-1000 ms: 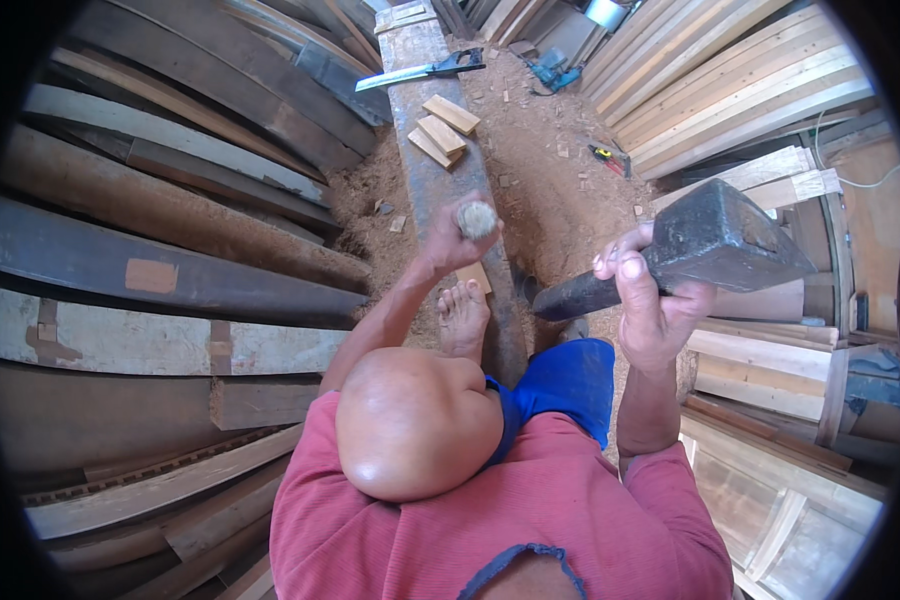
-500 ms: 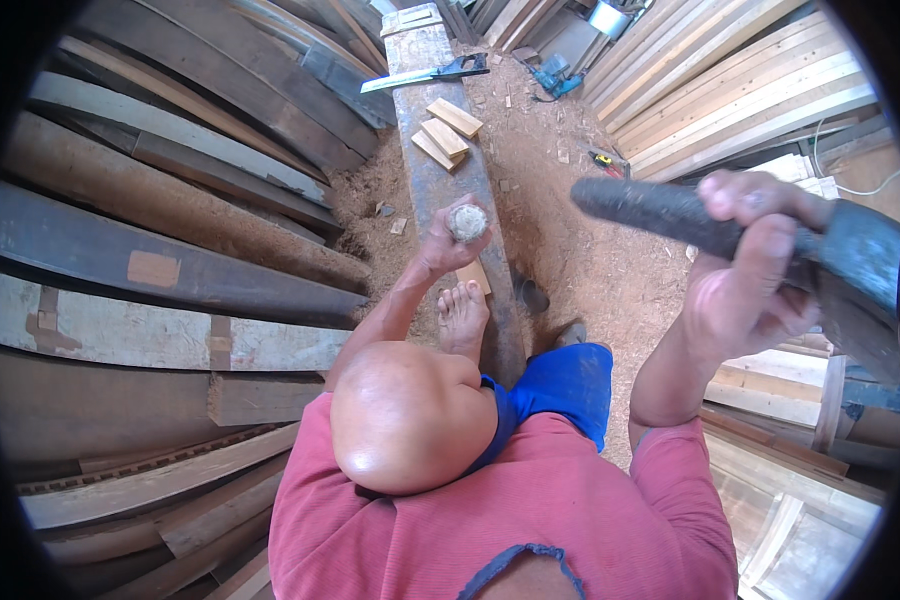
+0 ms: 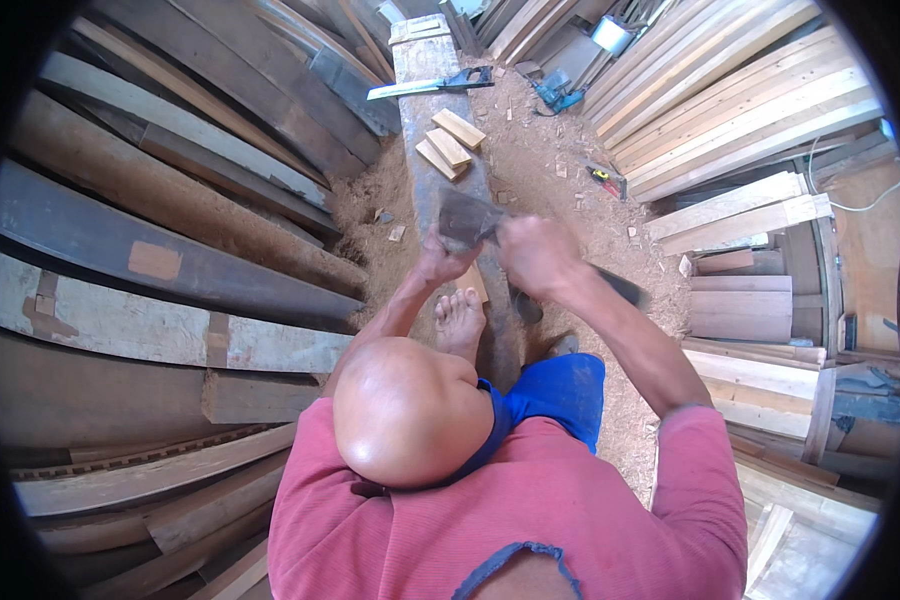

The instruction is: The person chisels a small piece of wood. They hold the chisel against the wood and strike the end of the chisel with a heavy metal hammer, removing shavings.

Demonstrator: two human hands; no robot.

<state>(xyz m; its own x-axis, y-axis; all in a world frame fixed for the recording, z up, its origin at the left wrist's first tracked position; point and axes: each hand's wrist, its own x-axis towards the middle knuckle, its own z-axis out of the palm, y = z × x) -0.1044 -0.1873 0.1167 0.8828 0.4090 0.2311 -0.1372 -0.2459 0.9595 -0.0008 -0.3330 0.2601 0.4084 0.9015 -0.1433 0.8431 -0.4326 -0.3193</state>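
My left hand [image 3: 440,262] is closed round an upright chisel; its round butt lies hidden under the hammer head and its blade is out of sight. My right hand [image 3: 538,258] grips a hammer [image 3: 466,220]. Its broad dark head sits right over my left fist, and its dark handle sticks out to the right behind my wrist, blurred. Below the fists, a small wood piece [image 3: 480,281] lies on the long worn bench [image 3: 423,62]. My bare left foot [image 3: 458,318] rests on the bench and presses against this piece.
Further along the bench lie several short wood blocks [image 3: 450,146] and a handsaw [image 3: 430,86]. A teal power tool [image 3: 555,95] and a yellow-and-red hand tool [image 3: 604,181] are on the sawdust-covered floor. Stacked boards [image 3: 180,260] line the left, lumber [image 3: 740,100] the right.
My right hand has swung the hammer from raised at the far right down and left onto the chisel's butt. My left hand has stayed nearly in place.
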